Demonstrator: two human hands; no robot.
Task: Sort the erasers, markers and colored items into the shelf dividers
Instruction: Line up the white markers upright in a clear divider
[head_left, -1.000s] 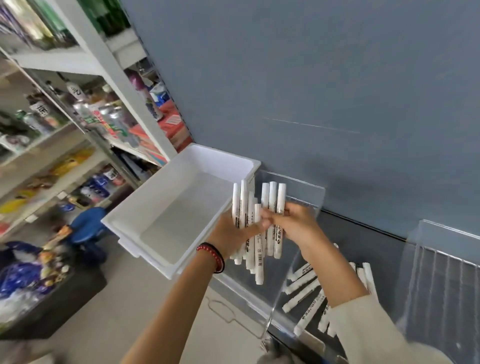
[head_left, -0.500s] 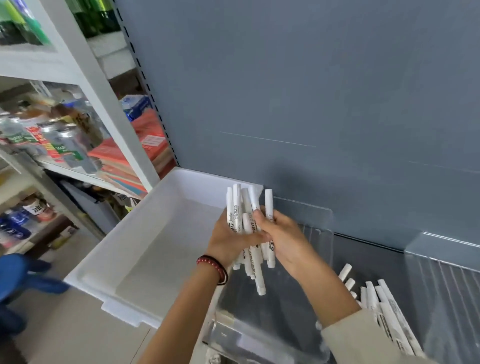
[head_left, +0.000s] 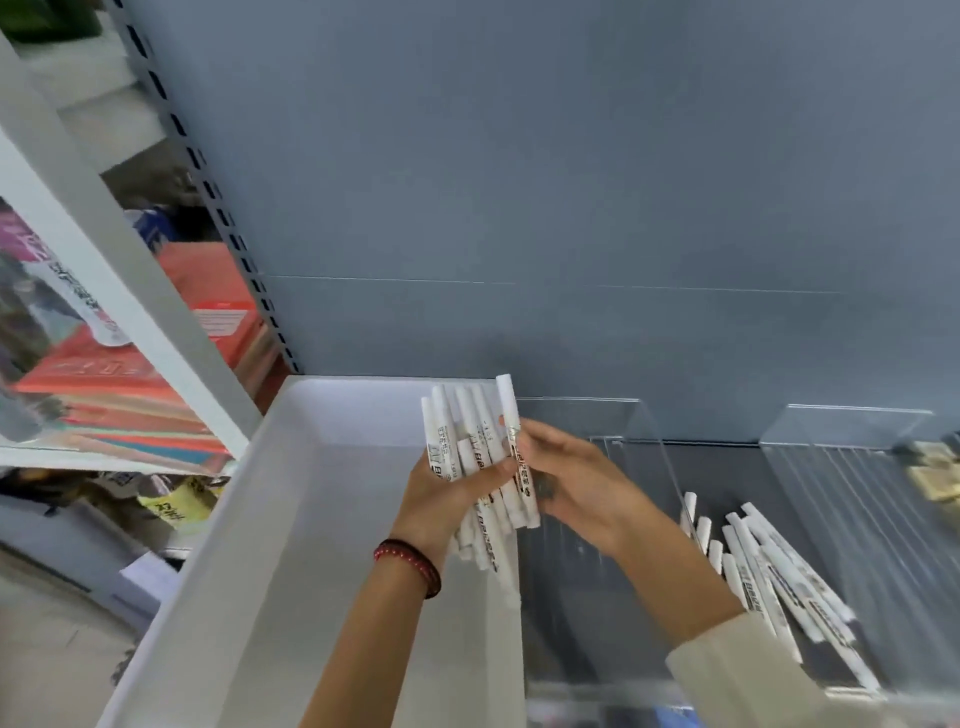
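The left hand (head_left: 441, 488) has its fingers curled round a bundle of white markers (head_left: 467, 441), holding it upright over the right-hand edge of the white bin (head_left: 249, 467), caps up and lower ends hanging below the palm. The right hand (head_left: 566, 488), just right of the bin, pinches a single marker (head_left: 519, 457) at the bundle's outer edge between thumb and fingertips, its other fingers loosely bent. This looks like the peeling-off stage: markers are drawn from the bundle to be laid into a shelf compartment. A row of loose markers (head_left: 769, 577) already lies well to the right of the bin, beyond the first clear divider (head_left: 649, 452), so that is probably where these belong (the printing on the barrels seems to match, though it is too blurred to read). To do it well, the left hand's grip should be firm enough that the slick barrels do not slide down and out, yet slack enough for one marker to come free without dragging its neighbours. The right hand should draw the marker upward along its length, carry it over the divider's top edge rather than against it, and lay it parallel to the row there. A second divider (head_left: 841, 415) stands farther right of the bin.
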